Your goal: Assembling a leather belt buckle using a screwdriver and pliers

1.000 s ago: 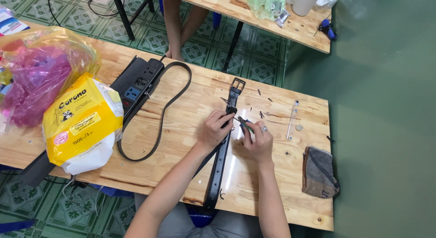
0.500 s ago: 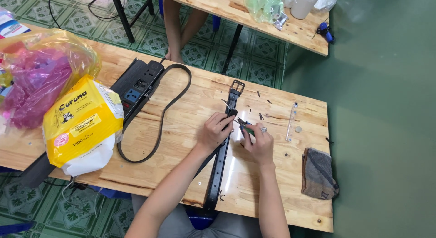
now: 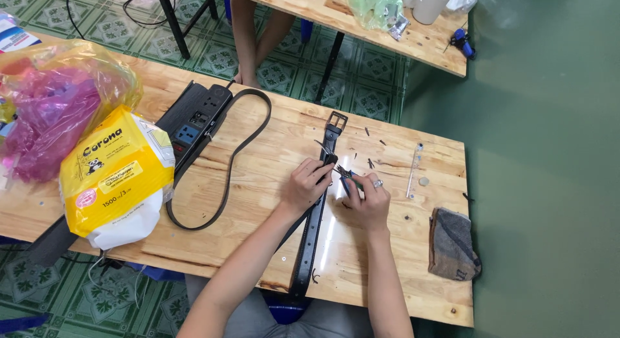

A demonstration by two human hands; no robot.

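A black leather belt (image 3: pixel 310 235) lies lengthwise on the wooden table (image 3: pixel 258 170), its metal buckle (image 3: pixel 336 123) at the far end. My left hand (image 3: pixel 305 183) presses on the belt just below the buckle. My right hand (image 3: pixel 368 197), with a ring on one finger, holds a small pair of pliers (image 3: pixel 345 176) with its tip at the belt's edge. Small dark offcuts (image 3: pixel 371 162) are scattered beside the belt.
A second belt strap (image 3: pixel 226 176) loops beside a black power strip (image 3: pixel 194 122). A yellow and white bag (image 3: pixel 116 176) and a pink-filled plastic bag (image 3: pixel 51 112) sit left. A clear ruler (image 3: pixel 413 170), a coin and a folded cloth (image 3: pixel 454 244) lie right. Another person's legs (image 3: pixel 255 34) stand beyond the table.
Both hands stay on the belt with only slight shifts; the view has barely moved.
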